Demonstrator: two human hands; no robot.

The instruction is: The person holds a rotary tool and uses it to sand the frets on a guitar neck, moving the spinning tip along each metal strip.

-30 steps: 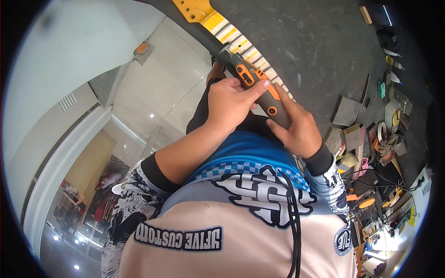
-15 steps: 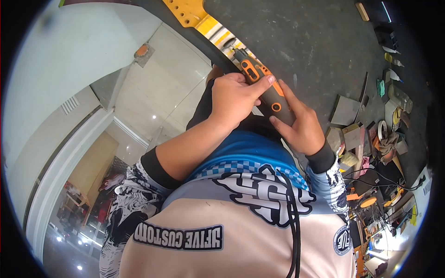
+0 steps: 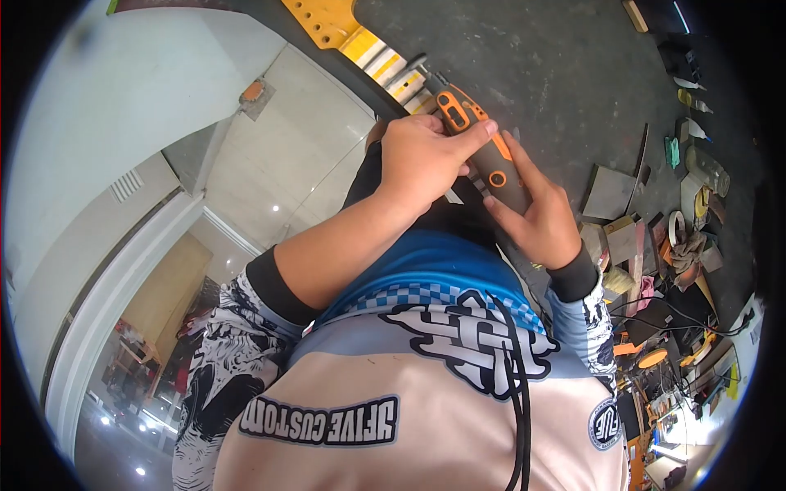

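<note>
Head view: left hand (image 3: 422,159) and right hand (image 3: 540,221) both gripping rotary tool (image 3: 479,147) over guitar neck (image 3: 385,61).

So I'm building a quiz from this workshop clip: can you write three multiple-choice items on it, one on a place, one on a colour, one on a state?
1. Where does the tip of the rotary tool point?
A. at the guitar neck
B. at the shirt
C. at the white wall

2. What colour are the tool's accents?
A. green
B. orange
C. red

3. How is the tool held?
A. lying loose on the floor
B. in one hand only
C. in both hands

Answers:
1 A: the bit sits by the neck's masked, striped fretboard.
2 B: orange patches and a ring show on the grey body.
3 C: the left hand grips near the front, and the right hand supports the rear with its fingers along the body.
</note>
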